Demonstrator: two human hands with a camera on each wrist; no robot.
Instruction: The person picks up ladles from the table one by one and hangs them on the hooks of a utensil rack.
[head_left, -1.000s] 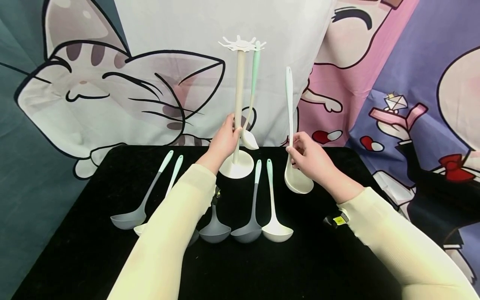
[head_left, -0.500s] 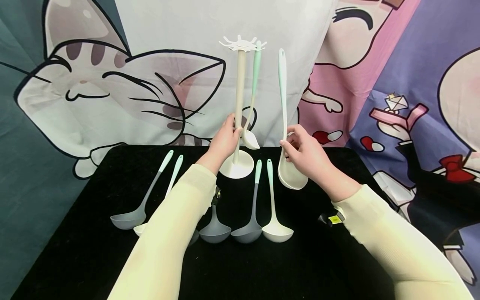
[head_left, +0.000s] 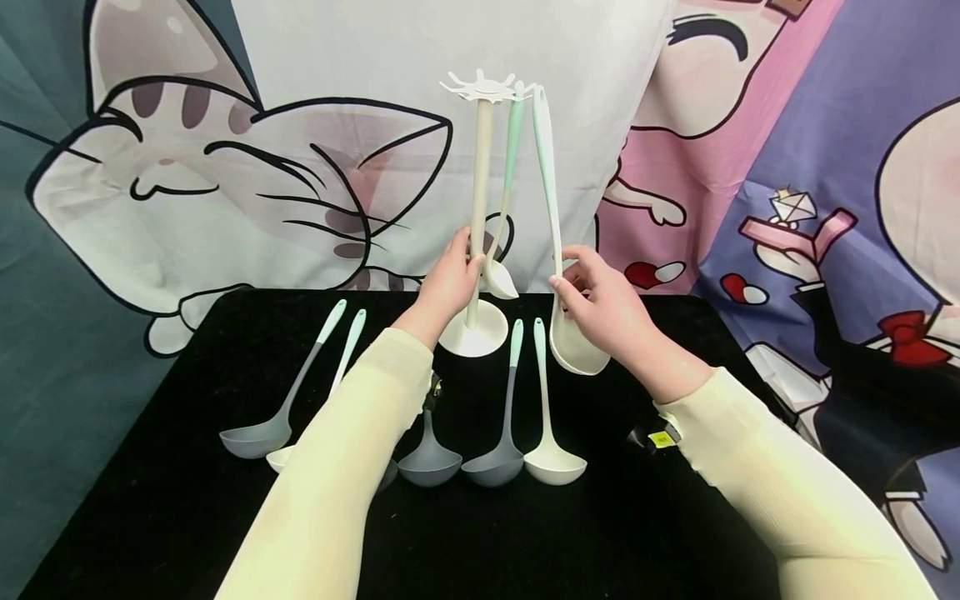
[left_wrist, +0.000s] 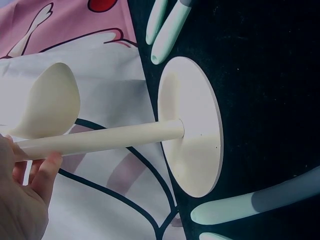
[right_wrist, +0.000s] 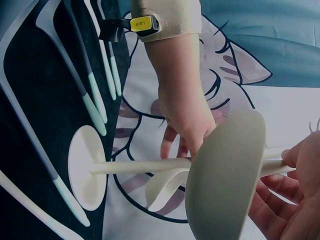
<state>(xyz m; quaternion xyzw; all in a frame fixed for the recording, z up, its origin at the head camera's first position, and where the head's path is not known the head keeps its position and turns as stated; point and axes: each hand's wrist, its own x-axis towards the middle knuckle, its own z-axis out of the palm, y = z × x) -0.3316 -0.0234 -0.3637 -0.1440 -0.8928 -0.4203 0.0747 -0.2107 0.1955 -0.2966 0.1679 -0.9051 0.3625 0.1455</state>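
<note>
Around the pole (head_left: 480,183) of the stand (head_left: 465,340), the left hand (head_left: 448,283) curls its fingers. Right of the stand, the right hand (head_left: 607,302) pinches the held ladle (head_left: 555,217). The head view shows hooks (head_left: 483,87) atop the stand and a hung ladle (head_left: 508,175) on them; the left wrist view leaves the hooks out. Since a second ago, the held ladle has risen and come nearer the stand, its tip now beside the hooks.
</note>
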